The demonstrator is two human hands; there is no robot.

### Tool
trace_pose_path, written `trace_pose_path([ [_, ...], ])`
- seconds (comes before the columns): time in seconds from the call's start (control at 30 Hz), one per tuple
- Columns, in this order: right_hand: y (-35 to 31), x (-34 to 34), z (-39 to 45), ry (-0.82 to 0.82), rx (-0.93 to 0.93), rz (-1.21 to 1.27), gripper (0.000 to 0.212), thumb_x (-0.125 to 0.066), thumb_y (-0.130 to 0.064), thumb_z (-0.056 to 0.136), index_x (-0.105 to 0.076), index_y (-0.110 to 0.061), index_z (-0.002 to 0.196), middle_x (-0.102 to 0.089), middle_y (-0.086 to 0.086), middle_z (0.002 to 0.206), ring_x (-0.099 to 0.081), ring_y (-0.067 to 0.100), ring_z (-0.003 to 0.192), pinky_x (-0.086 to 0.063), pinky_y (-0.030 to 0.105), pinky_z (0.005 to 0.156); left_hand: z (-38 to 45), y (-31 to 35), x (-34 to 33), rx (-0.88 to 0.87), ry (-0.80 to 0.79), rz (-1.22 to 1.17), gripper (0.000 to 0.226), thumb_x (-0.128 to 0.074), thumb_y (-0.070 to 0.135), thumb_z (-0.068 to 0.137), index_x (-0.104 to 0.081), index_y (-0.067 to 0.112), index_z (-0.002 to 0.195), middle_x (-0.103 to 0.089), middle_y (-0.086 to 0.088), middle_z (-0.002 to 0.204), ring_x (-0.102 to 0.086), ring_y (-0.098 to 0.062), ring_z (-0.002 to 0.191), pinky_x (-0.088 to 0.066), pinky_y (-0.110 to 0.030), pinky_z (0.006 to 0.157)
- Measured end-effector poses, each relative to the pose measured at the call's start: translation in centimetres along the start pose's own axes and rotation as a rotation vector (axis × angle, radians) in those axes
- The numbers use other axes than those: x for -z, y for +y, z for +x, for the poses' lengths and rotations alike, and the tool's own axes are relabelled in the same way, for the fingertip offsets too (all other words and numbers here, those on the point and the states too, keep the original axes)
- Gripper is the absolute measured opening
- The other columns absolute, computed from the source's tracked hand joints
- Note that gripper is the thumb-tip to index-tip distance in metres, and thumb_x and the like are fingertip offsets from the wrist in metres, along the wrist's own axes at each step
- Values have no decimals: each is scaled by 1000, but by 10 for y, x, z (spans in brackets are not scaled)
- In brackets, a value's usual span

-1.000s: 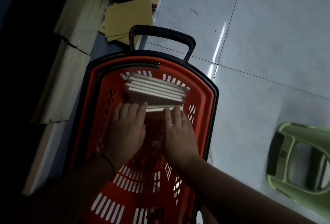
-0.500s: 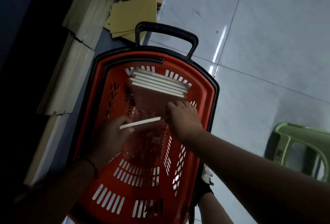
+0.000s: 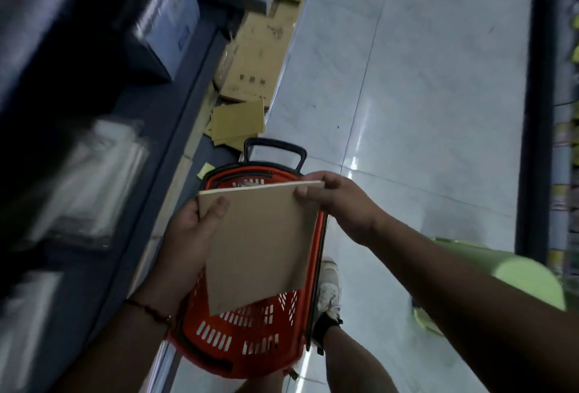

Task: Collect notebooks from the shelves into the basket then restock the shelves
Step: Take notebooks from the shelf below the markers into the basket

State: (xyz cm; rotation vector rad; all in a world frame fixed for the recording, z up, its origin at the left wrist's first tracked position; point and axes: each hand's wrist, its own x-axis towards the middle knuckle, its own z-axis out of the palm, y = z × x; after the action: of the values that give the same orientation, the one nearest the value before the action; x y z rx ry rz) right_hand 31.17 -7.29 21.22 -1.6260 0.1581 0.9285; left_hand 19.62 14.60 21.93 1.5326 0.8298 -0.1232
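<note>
Holding the tan notebook [image 3: 260, 242] up over the red basket [image 3: 244, 339], with the dark shelves [image 3: 103, 148] blurry off to the left. The left hand [image 3: 188, 245] cups its left edge, thumb pressed on the cover, and the right hand [image 3: 341, 201] pinches the top right corner. It looks light and fairly stiff (thin, so probably a bit bendy), so I'd keep gripping the edges rather than one corner.

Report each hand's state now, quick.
Left hand: holding the brown notebook at its left edge, thumb on the cover.
Right hand: pinching the same notebook's top right corner.
</note>
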Motion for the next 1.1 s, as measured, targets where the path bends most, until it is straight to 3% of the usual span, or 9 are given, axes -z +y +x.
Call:
trace_pose_path([
  [0.07, -33, 7, -34, 22, 24, 131, 16, -71, -20, 86, -70, -16, 101, -72, -2, 96, -67, 15, 93, -53, 29, 82, -21, 52, -3, -27, -15, -52, 12, -60, 32, 94, -67, 23, 93, -76, 4, 83, -71, -9, 69, -53, -23, 55],
  [0.2, -92, 18, -111, -5, 69, 240, 36, -69, -22, 85, -66, -9, 118, -70, 8, 118, -66, 24, 110, -51, 37, 97, -67, 145, -4, -120, -85, -107, 18, -58, 29, 94, -67, 15, 100, -76, -2, 84, -71, -13, 71, -55, -23, 57],
  [0.33, -120, 18, -188, -17, 77, 252, 47, -71, -22, 83, -62, -5, 126, -67, 11, 124, -63, 28, 116, -47, 43, 103, -115, 229, -4, -194, -150, -112, 38, -62, 48, 82, -68, 15, 101, -76, -6, 92, -73, -22, 83, -57, -37, 75],
  [0.5, -159, 16, -263, 21, 160, 302, 41, -66, -21, 88, -61, -8, 127, -67, 11, 125, -64, 30, 115, -46, 49, 104, -164, 314, -8, -325, -196, -60, 41, -63, 54, 84, -68, 16, 101, -75, -8, 93, -72, -29, 88, -56, -48, 82],
  [0.57, -183, 22, -279, 42, 230, 354, 42, -65, -21, 89, -59, -6, 128, -66, 14, 125, -63, 33, 116, -46, 49, 104, -178, 346, -12, -393, -193, -29, 34, -61, 48, 91, -68, 17, 104, -76, -3, 94, -72, -24, 88, -58, -42, 78],
  [0.67, -225, 38, -293, 57, 326, 414, 42, -64, -20, 90, -57, -3, 128, -66, 16, 124, -63, 35, 115, -50, 46, 98, -196, 383, -16, -479, -233, 7, 26, -60, 36, 96, -64, 20, 116, -74, 1, 104, -72, -19, 92, -59, -38, 78],
  [0.83, -298, 89, -310, 71, 461, 454, 31, -58, -15, 93, -61, -2, 120, -71, 16, 114, -70, 26, 97, -57, 34, 76, -230, 401, -32, -525, -303, 23, 43, -73, 34, 80, -60, 24, 120, -73, 2, 113, -71, -17, 100, -57, -37, 84],
  [1.03, -358, 164, -332, -76, 498, 416, 19, -56, -13, 95, -66, -7, 110, -74, 11, 104, -73, 21, 83, -59, 30, 66, -269, 428, -100, -570, -154, -96, 22, -66, 16, 93, -62, 22, 114, -75, 2, 103, -73, -19, 93, -57, -36, 78],
  [1.1, -373, 192, -341, -121, 514, 357, 22, -54, -16, 97, -64, -7, 115, -74, 11, 106, -72, 22, 86, -57, 32, 71, -281, 444, -126, -548, -114, -160, 21, -61, 11, 94, -62, 17, 115, -76, -2, 102, -73, -23, 93, -57, -38, 77],
])
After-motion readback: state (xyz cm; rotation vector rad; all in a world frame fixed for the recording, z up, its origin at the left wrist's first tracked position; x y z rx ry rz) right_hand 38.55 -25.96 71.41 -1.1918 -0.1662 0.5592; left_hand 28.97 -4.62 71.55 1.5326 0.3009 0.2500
